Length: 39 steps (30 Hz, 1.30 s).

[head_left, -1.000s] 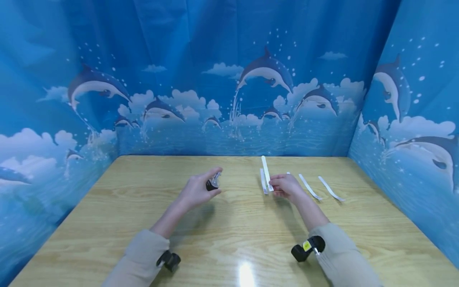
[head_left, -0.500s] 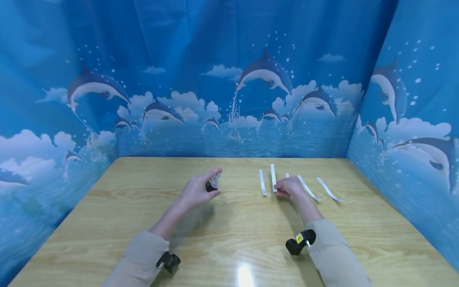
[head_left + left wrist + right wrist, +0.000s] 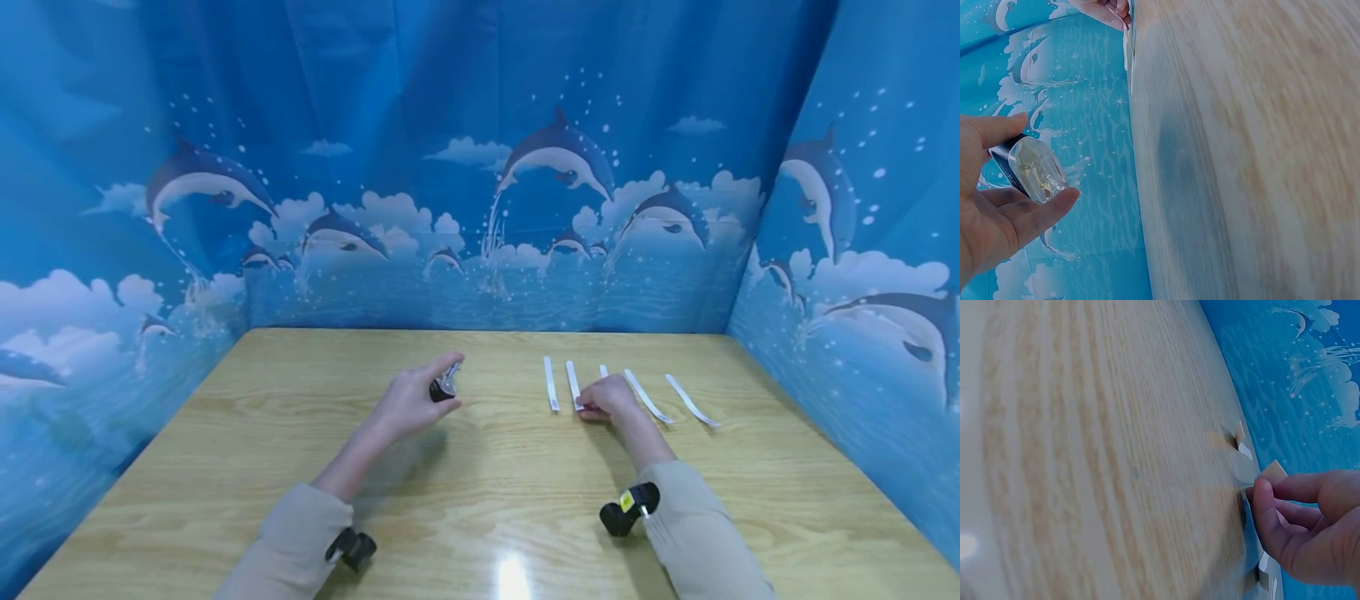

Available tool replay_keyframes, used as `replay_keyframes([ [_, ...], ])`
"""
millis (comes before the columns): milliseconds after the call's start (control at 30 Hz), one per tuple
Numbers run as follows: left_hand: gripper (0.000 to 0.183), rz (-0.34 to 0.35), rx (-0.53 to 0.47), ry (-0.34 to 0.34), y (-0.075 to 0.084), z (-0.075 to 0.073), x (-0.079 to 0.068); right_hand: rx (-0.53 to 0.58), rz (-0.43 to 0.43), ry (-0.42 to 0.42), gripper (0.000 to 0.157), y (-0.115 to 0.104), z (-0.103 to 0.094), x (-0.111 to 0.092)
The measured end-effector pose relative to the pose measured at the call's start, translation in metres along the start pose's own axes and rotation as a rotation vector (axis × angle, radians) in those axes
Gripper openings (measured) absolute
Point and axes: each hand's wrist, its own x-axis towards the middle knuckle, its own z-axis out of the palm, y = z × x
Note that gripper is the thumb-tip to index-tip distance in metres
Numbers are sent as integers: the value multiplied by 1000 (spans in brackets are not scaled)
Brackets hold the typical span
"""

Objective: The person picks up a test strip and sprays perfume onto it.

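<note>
My left hand grips a small clear bottle with a black end, raised over the table. Fingers and thumb lie around its sides. On the right, my right hand pinches the near end of a narrow white paper strip, which lies low at the tabletop. Just left of it is another paper strip. A third strip is mostly hidden behind my right hand. Farther right lie two curved strips, with their near ends bent in the right wrist view.
The wooden table runs back to a blue dolphin-print curtain, which also closes off both sides. A bright light reflection shows at the table's front middle. Black wrist cameras sit on both sleeves.
My right hand has brought the pinched strip down and slightly right, from raised above the leftmost strip to the tabletop beside it. The left hand with the bottle has stayed still.
</note>
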Motion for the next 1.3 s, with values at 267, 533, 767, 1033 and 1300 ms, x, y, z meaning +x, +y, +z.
replay_keyframes([
  [267,64,-2,-3,1,0,-1,-1,13,0,-9,24,3,-1,1],
  [533,64,3,1,-2,0,-1,0,3,-14,-65,23,12,-7,17],
  [767,64,18,0,1,-1,-1,-1,-36,-54,-1,25,1,-3,-3],
  [1033,64,22,7,-1,-1,-2,-1,-79,-55,20,28,-8,-4,-7],
  [1300,64,9,8,-25,0,-3,-1,-165,-130,8,30,-18,2,-14],
])
